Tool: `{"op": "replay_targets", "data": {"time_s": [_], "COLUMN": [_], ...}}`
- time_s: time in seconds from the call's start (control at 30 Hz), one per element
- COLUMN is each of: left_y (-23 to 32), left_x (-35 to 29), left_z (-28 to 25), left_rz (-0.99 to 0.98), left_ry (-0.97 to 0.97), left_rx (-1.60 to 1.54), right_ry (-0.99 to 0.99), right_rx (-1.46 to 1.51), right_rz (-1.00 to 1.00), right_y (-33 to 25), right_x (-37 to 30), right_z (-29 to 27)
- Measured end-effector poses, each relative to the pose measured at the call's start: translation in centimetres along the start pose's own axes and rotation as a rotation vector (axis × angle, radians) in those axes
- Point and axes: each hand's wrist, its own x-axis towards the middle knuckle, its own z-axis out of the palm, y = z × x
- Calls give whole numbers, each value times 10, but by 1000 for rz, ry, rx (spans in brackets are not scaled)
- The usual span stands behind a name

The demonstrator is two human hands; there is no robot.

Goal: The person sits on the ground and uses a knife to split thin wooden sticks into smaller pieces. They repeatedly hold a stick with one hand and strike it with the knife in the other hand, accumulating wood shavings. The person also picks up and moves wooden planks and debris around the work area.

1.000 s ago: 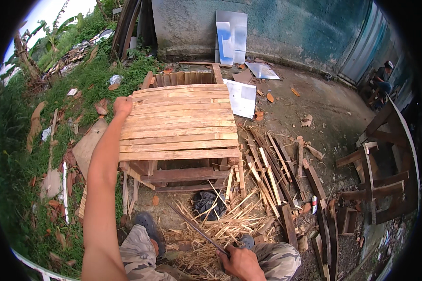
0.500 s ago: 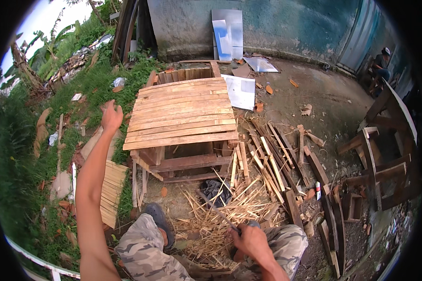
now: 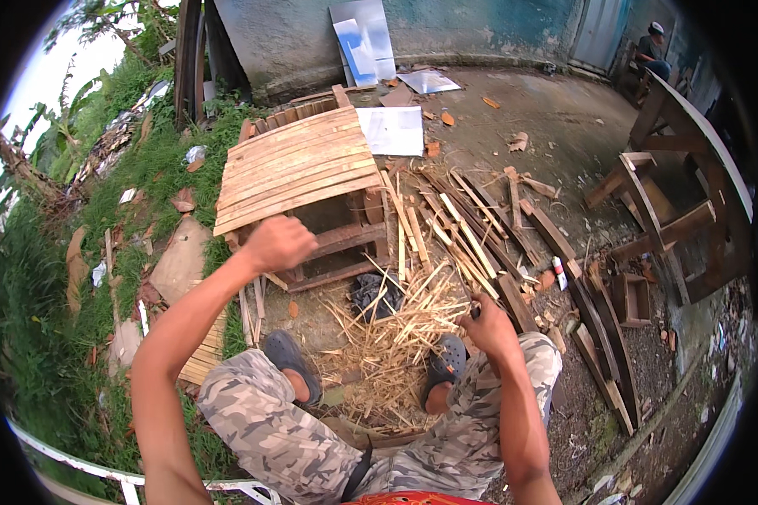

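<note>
My left hand [image 3: 282,241] is closed in a fist just in front of the slatted top [image 3: 299,164] of a low wooden frame [image 3: 341,240]. Nothing sticks out of its fingers. Over my right knee, my right hand [image 3: 493,328] grips the dark handle of a long-bladed knife [image 3: 476,310], whose thin blade, hard to make out now, points away from me. Pale, closely laid strips cover the frame's top. On the ground between my feet lies a heap of thin wood shavings [image 3: 413,324], with a black plastic bag [image 3: 376,296] at its edge.
Dark wooden boards and pale strips [image 3: 480,227] lie to the right of the frame. A slatted panel [image 3: 202,345] rests on the grass at left. Dark wooden furniture frames [image 3: 674,210] stand at right. A person [image 3: 651,52] sits at the far right, near the wall.
My left hand has come right, from beside the frame to its front edge, and its fingers have closed. My right hand has moved up and right with the knife. The view has shifted right.
</note>
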Motion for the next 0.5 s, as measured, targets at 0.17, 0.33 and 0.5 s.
{"op": "replay_targets", "data": {"time_s": [0.17,0.33,0.5], "left_y": [72,118,136], "left_x": [42,87,106], "left_z": [80,185,288], "left_rz": [126,-57,-612], "left_ry": [-257,-594,-742], "left_rx": [-305,-307,-478], "right_ry": [14,-103,-125], "right_rx": [-83,-327,-424], "right_rz": [-62,45,96], "right_y": [3,7,24], "right_x": [23,72,95], "right_z": [-34,-42,-52]}}
